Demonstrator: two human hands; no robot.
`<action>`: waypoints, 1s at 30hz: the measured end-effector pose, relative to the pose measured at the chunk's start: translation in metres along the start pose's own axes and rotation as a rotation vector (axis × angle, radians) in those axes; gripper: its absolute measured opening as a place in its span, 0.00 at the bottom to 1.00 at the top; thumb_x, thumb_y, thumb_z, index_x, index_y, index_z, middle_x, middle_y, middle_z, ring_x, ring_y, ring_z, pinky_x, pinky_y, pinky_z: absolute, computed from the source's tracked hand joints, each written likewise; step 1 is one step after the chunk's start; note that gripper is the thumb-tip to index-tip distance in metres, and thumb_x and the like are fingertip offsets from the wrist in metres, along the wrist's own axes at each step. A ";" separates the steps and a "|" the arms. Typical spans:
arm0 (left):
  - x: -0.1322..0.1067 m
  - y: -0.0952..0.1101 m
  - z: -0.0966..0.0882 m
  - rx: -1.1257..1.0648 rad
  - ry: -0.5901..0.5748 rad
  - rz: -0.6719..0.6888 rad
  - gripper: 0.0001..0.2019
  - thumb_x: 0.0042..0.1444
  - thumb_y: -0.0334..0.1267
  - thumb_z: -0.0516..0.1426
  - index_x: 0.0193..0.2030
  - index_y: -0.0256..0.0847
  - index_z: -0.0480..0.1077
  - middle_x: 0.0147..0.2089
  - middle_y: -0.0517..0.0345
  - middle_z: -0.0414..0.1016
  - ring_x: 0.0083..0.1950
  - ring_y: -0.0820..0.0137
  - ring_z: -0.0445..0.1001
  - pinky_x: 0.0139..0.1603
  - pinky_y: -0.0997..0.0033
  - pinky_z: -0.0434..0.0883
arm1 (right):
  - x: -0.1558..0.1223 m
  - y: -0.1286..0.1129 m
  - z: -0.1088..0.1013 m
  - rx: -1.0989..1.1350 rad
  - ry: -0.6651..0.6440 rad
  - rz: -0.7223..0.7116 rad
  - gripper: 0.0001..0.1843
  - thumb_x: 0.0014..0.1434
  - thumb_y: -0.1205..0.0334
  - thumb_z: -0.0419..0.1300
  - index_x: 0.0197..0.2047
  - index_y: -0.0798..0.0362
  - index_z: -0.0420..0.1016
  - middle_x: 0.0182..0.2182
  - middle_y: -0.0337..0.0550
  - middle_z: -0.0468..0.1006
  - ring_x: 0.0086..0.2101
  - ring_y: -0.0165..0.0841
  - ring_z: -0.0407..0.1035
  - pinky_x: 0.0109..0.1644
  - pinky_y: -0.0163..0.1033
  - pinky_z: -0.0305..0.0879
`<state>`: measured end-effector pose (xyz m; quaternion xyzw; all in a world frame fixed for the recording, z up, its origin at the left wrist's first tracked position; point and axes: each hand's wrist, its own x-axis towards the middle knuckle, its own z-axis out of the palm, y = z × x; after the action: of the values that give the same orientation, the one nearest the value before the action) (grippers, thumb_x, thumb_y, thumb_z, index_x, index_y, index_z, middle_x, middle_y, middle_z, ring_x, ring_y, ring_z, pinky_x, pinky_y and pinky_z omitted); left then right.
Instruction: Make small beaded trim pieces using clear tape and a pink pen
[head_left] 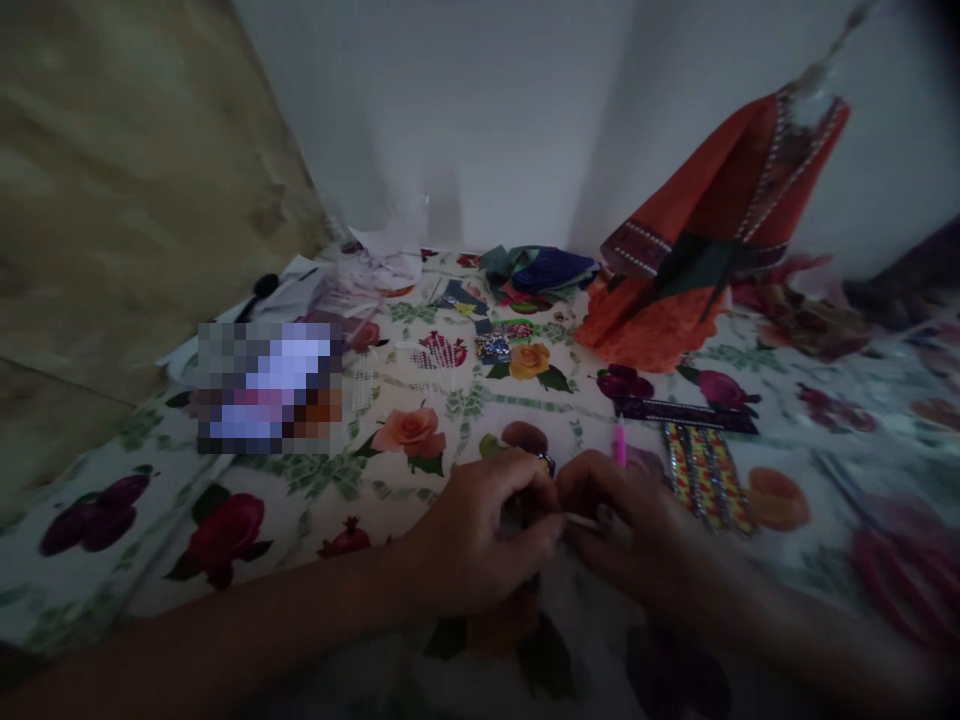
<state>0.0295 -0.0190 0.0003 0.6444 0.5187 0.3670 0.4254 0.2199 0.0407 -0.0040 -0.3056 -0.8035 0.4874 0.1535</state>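
Note:
My left hand (pixel 480 535) and my right hand (pixel 626 525) meet over the flowered tablecloth (pixel 315 470) near the front edge. Both have their fingers curled in a pinch around a small thing between them; a thin pale stick (pixel 581 520) shows between the fingertips. My right hand also holds a pink tool (pixel 620 442) that stands up above the knuckles. What the left fingers grip is too dark and small to name. Just right of my right hand lie strips of beaded trim (pixel 705 480).
An orange garment (pixel 697 260) with decorated borders stands at the back right. Folded cloth scraps (pixel 536 272) and small trim pieces (pixel 495 345) lie at the back middle. Red-handled scissors (pixel 900 560) lie at the right. Papers and plastic packets (pixel 352 280) sit at the back left by the wall.

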 end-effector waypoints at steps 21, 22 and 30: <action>0.004 -0.006 -0.003 0.033 0.045 -0.073 0.05 0.59 0.31 0.56 0.41 0.42 0.63 0.38 0.63 0.68 0.35 0.74 0.66 0.35 0.71 0.65 | -0.001 0.005 -0.005 -0.062 0.173 -0.162 0.10 0.61 0.72 0.59 0.43 0.48 0.68 0.35 0.34 0.73 0.33 0.26 0.66 0.37 0.31 0.63; 0.004 -0.006 -0.004 0.025 0.037 -0.077 0.04 0.60 0.32 0.56 0.41 0.42 0.64 0.38 0.63 0.68 0.34 0.74 0.66 0.35 0.71 0.65 | -0.002 0.006 -0.005 -0.076 0.171 -0.163 0.10 0.61 0.72 0.59 0.43 0.48 0.68 0.35 0.34 0.73 0.34 0.26 0.67 0.37 0.31 0.64; 0.004 -0.007 -0.002 -0.018 0.053 -0.064 0.03 0.63 0.33 0.53 0.37 0.41 0.66 0.35 0.62 0.68 0.34 0.74 0.67 0.31 0.73 0.62 | -0.001 0.003 -0.002 -0.097 0.146 -0.172 0.10 0.61 0.71 0.59 0.44 0.49 0.68 0.36 0.35 0.75 0.36 0.28 0.69 0.38 0.32 0.65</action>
<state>0.0258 -0.0136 -0.0052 0.6135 0.5469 0.3749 0.4288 0.2233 0.0425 -0.0054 -0.2772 -0.8360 0.4095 0.2379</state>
